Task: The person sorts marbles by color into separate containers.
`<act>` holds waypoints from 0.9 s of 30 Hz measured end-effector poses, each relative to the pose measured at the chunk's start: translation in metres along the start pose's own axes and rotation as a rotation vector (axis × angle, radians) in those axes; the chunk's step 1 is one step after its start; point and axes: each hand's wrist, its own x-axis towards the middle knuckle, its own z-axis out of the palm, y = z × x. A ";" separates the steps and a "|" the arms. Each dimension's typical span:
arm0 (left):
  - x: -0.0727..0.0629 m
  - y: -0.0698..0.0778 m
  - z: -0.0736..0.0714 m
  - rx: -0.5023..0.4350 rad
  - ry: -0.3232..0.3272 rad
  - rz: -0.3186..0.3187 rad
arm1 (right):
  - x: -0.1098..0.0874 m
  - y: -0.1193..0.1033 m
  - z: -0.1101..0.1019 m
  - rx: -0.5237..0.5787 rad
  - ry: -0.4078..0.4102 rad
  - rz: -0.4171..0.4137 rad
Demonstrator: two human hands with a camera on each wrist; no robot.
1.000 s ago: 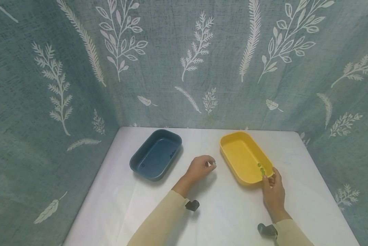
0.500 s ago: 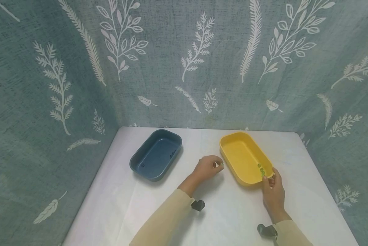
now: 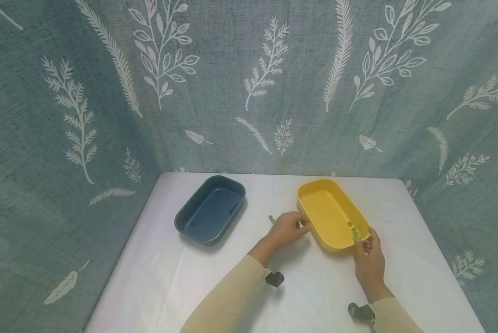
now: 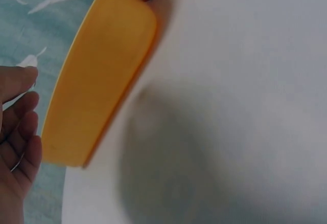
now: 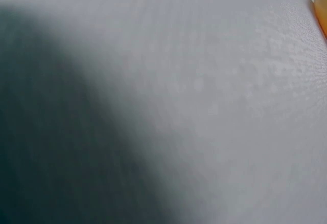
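Note:
My left hand is at the left rim of the yellow tray, with thumb and forefinger pinching a small pale-green marble mostly hidden by the fingertips. In the left wrist view the same fingers show beside the tray's outer wall. The near right corner of the tray is gripped by my right hand, thumb over the rim. Inside that tray, several green marbles lie along the right side close to the thumb. More green marbles sit on the table just behind my left hand.
A dark blue tray stands on the left of the white table, with several small dark-looking marbles in it. Patterned green cloth rises behind the table and along both sides.
My left hand has moved right with the marble, up to the yellow tray's rim, uncovering marbles on the table behind it. The right hand and both trays have stayed in place.

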 end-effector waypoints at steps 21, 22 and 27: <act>0.006 0.018 0.021 0.035 -0.071 0.075 | -0.001 -0.001 -0.003 0.010 0.002 -0.008; 0.006 0.018 0.023 0.031 -0.077 0.070 | -0.001 -0.002 -0.003 0.010 0.001 -0.006; 0.004 0.020 0.027 0.037 -0.104 0.062 | -0.002 -0.004 -0.003 0.009 -0.008 -0.003</act>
